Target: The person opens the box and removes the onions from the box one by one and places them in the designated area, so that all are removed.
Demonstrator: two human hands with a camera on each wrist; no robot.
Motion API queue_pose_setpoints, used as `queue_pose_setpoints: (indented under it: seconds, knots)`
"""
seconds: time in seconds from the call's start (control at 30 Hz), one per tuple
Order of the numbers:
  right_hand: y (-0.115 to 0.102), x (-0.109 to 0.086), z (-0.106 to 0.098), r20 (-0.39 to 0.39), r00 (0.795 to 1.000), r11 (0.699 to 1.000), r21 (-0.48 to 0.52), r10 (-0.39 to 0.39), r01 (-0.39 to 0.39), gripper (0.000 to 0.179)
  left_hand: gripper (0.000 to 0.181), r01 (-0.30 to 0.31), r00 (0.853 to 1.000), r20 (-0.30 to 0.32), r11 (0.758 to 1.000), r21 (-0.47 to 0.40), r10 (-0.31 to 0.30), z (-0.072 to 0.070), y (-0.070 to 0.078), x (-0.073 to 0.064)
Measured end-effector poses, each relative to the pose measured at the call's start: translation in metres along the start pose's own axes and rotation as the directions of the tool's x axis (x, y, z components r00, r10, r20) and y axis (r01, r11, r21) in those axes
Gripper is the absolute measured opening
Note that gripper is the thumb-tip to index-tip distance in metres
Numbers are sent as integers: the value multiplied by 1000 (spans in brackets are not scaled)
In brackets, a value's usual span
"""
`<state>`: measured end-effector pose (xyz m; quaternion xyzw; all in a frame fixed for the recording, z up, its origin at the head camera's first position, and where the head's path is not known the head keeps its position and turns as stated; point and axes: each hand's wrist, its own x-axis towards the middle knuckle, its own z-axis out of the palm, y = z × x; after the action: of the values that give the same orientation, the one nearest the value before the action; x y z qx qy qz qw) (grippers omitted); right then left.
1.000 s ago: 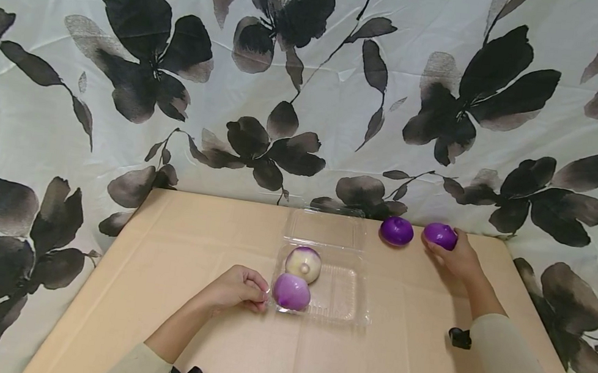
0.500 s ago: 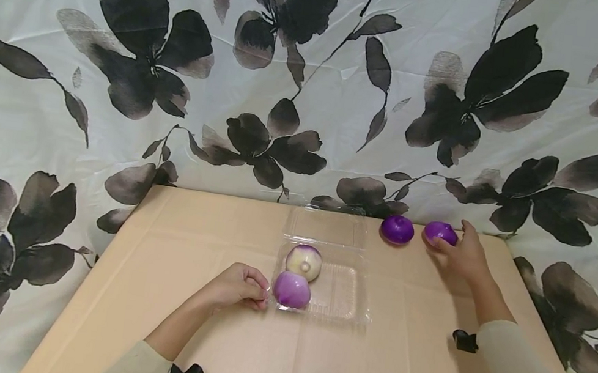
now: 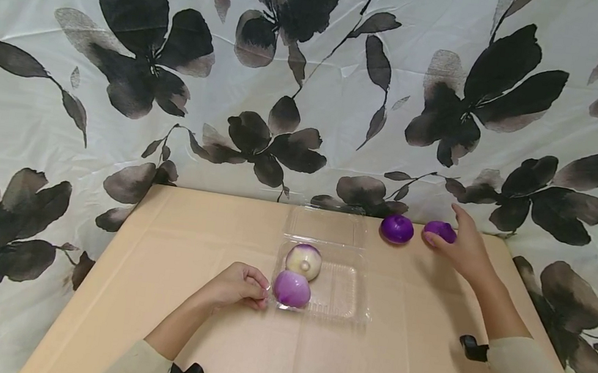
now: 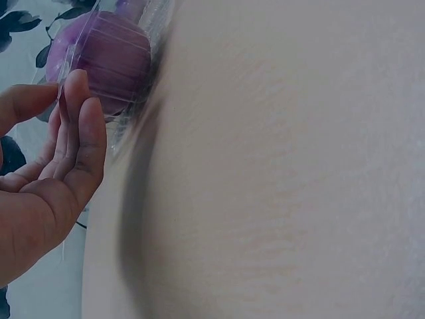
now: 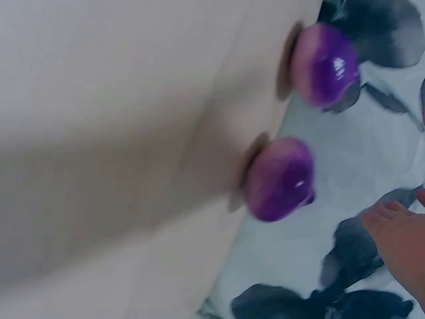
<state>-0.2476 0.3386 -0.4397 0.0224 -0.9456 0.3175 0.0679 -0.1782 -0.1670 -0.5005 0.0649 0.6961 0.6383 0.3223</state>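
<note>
My left hand (image 3: 236, 287) pinches the near left rim of a clear plastic clamshell container (image 3: 343, 287), thumb against fingertips. Inside its left half sit two onions: a pale one with a purple top (image 3: 304, 261), and a light purple onion (image 3: 291, 290) in front of it. In the left wrist view, that front onion (image 4: 119, 63) shows through the clear wall. My right hand (image 3: 467, 252) is raised beside the rightmost dark purple onion (image 3: 440, 229), fingers spread. The right wrist view has a gap between the hand (image 5: 402, 242) and that onion (image 5: 279, 179).
Another dark purple onion (image 3: 397, 229) stands by the back edge, left of the rightmost one. The container's lid (image 3: 326, 226) lies folded back toward the floral cloth (image 3: 281, 98) behind the tan table (image 3: 205, 231).
My right hand has let go of the rightmost onion; its fingers have opened and it has lifted slightly toward me and right. The left hand keeps its place on the container.
</note>
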Motion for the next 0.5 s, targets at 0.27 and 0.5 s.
queue_pose_setpoints:
  seconds: [0.27,0.5]
  knots:
    - [-35,-22,6,18,991,991,11,-136,136,93,22,1,1000,11,1000,-1,-1,-2,-1,-1]
    - [-70,-41,21,77,967,969,-26,-243,246,91,21,14,1000,18,1000,-3,-14,-4,1,-5]
